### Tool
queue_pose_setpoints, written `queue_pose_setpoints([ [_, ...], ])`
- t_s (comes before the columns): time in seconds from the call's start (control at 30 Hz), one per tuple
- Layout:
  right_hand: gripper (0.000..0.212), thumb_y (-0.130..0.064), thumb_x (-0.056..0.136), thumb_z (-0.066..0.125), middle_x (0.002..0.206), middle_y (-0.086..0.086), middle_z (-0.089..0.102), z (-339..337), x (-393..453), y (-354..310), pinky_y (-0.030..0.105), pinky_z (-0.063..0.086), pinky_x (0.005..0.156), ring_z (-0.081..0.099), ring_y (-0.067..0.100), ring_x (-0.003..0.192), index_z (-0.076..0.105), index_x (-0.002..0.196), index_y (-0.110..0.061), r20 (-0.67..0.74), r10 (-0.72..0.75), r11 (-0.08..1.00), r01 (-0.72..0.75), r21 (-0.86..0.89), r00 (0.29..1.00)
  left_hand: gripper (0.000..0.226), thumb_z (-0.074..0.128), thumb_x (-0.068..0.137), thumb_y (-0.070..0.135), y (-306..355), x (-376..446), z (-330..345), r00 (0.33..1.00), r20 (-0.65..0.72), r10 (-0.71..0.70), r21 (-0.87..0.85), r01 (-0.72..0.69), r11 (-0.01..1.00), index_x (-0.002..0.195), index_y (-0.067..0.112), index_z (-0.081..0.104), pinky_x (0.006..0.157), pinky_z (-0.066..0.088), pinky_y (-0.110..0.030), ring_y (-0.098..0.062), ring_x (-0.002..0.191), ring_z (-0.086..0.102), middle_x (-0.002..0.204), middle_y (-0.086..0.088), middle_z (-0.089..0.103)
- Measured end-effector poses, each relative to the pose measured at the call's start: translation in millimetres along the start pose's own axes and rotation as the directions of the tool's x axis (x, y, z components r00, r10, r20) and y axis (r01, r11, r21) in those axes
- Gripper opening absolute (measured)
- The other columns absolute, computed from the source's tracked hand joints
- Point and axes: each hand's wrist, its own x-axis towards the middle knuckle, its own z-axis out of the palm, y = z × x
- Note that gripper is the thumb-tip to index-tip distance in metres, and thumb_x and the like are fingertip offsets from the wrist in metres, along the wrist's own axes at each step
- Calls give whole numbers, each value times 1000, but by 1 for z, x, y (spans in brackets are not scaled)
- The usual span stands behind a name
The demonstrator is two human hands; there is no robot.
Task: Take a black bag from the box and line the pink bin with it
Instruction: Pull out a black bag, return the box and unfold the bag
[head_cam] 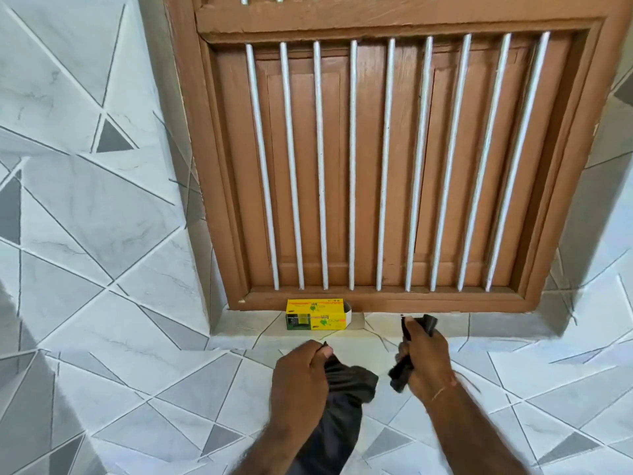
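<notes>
A yellow bin-bag box [318,314] lies on the tiled sill under the wooden window, its right end flap open. My left hand [301,382] is shut on a black bag [342,399] that hangs down from my fist. My right hand [426,358] is shut on a bunched piece of black bag [428,323], with plastic showing above and below my fingers. Whether the two pieces are one bag or separate ones cannot be told. Both hands are in front of the sill, to the right of the box. The pink bin is out of view.
A brown wooden window [383,166] with white vertical bars fills the wall above the sill. Grey and white patterned tiles [102,217] cover the wall and the ledge around it.
</notes>
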Motion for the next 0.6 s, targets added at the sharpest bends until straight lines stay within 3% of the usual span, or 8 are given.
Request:
queue_pose_setpoints([
  [0.07, 17, -19, 95, 56, 56, 8, 38, -22, 32, -20, 25, 34, 42, 35, 18, 46, 49, 88, -6, -28, 12, 1000, -12, -23, 1000, 22, 52, 96, 27, -10, 14, -2, 999, 23, -33, 69, 31, 997, 77, 23, 64, 75, 48, -29, -15, 77, 61, 78, 9, 68],
  [0.17, 27, -31, 91, 62, 57, 9, 42, -30, 54, -33, 27, 38, 44, 39, 19, 47, 52, 90, -6, 45, 17, 998, -14, -63, 999, 17, 53, 95, 34, -20, 30, -6, 962, 254, -96, 258, 29, 966, 93, 28, 68, 90, 50, -29, -12, 90, 62, 102, 6, 73],
  [0.23, 36, -45, 89, 61, 61, 9, 45, -27, 60, -34, 31, 40, 51, 43, 20, 51, 57, 90, -9, 129, 104, 995, -103, -14, 986, 24, 52, 93, 44, -15, 39, -4, 922, 366, -128, 427, -44, 903, 114, 39, 62, 101, 46, -31, -12, 110, 60, 123, 10, 66],
  [0.3, 42, -53, 89, 53, 69, 9, 47, -24, 66, -31, 35, 42, 60, 45, 22, 60, 59, 97, -12, 246, 212, 962, -245, 116, 946, 41, 49, 92, 52, -4, 49, 2, 914, 388, -118, 562, -134, 816, 131, 41, 49, 102, 44, -33, -15, 119, 56, 131, 10, 60],
  [0.43, 21, -30, 94, 47, 76, 10, 49, -22, 72, -27, 45, 49, 68, 49, 28, 71, 56, 101, -13, 435, 221, 898, -356, 257, 873, 50, 50, 89, 56, 9, 86, 23, 903, 430, 1, 673, -322, 666, 136, 39, 41, 93, 50, -38, -24, 114, 59, 130, 1, 58],
  [0.53, 10, -11, 96, 48, 85, 13, 53, -23, 74, -29, 48, 54, 70, 53, 32, 83, 56, 102, -11, 470, 160, 916, -308, 257, 868, 60, 59, 85, 48, 6, 122, 34, 882, 471, -10, 738, -388, 552, 139, 38, 34, 89, 52, -42, -34, 114, 58, 142, -8, 45],
  [0.6, 13, -3, 94, 49, 96, 16, 57, -27, 76, -31, 49, 52, 78, 57, 33, 92, 56, 102, -11, 476, 102, 941, -240, 238, 874, 60, 61, 85, 41, 5, 142, 37, 861, 509, 15, 744, -448, 495, 139, 40, 35, 89, 52, -42, -36, 114, 59, 150, -9, 37],
])
